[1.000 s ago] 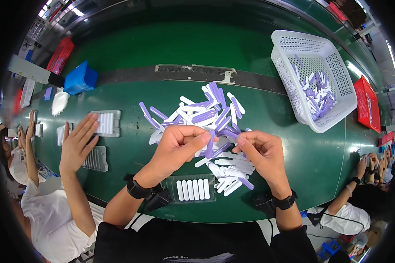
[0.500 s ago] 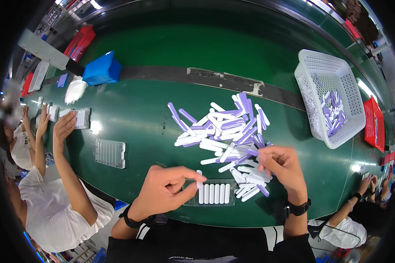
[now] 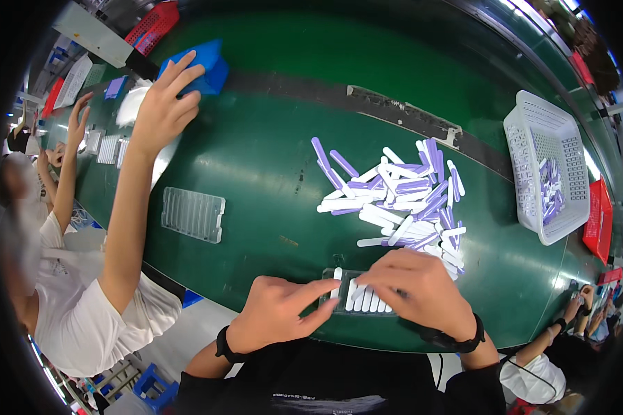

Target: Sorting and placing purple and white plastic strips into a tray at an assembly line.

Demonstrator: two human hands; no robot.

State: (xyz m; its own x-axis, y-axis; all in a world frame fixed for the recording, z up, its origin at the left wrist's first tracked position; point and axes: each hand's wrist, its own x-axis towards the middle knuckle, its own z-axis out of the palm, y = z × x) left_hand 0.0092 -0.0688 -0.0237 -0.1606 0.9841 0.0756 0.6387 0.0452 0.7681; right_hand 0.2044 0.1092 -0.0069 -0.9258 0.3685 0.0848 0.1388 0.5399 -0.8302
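Near the table's front edge lies a clear ribbed plastic tray (image 3: 330, 302), partly filled with a row of short white sticks (image 3: 374, 302). At its left end my left hand (image 3: 277, 315) has thumb and forefinger bent round a white stick (image 3: 337, 274) that stands on the tray. My right hand (image 3: 426, 290) reaches over the tray's right part, fingers pinched at a white stick (image 3: 353, 289) whose far end they hide. Just beyond it spreads a loose pile of white and purple sticks (image 3: 401, 190).
To the left lies another clear tray (image 3: 192, 214). A white basket (image 3: 522, 166) with more sticks stands at the right, beside a red bin (image 3: 597, 221). At the far left a co-worker's hand (image 3: 166, 104) touches a blue bin (image 3: 214, 69). Other people sit along both sides.
My right hand has come from the pile toward me, over the tray. My left hand stays by its stick at the tray's left end. The co-worker's hand has risen to the blue bin.
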